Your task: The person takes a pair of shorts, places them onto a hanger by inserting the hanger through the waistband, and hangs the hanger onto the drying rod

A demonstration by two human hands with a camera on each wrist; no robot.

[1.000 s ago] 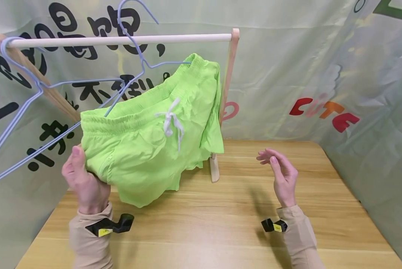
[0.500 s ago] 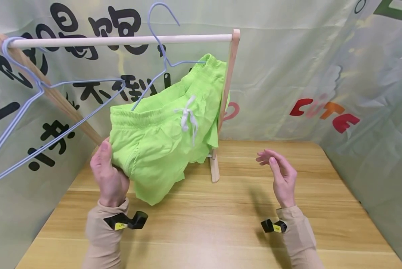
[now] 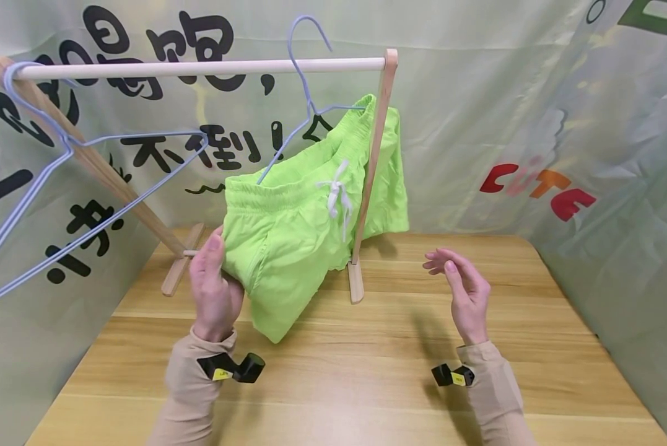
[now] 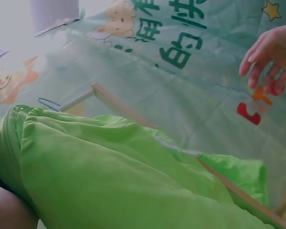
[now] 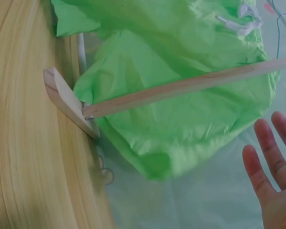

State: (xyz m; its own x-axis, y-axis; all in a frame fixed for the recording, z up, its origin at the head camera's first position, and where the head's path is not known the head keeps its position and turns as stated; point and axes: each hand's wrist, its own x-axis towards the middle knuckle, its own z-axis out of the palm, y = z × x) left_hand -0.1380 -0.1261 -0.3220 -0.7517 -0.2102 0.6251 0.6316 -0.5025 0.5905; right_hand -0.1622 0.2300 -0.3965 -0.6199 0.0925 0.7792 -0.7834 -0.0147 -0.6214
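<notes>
Bright green drawstring shorts (image 3: 288, 229), with a white tied cord (image 3: 337, 192), are on a pale blue hanger (image 3: 306, 99) inside their waistband. My left hand (image 3: 216, 291) grips the left side of the shorts, thumb in front, other fingers mostly hidden behind the fabric. The hanger's hook rises in front of the rack's white rail (image 3: 199, 68), its tip above the rail in the head view. The rack's right post (image 3: 371, 164) crosses in front of part of the shorts. My right hand (image 3: 469, 294), fingers loosely bent, is held over the table at the right, touching nothing.
A second blue hanger (image 3: 65, 145) hangs from the rail's left end. The rack's wooden feet (image 3: 356, 282) stand on the wooden table (image 3: 400, 396). Printed cloth walls (image 3: 450, 136) enclose the back and sides.
My left hand has carried the shorts and their hanger rightwards along the rail. Part of the shorts now extends behind and past the right post. My right hand has hardly moved.
</notes>
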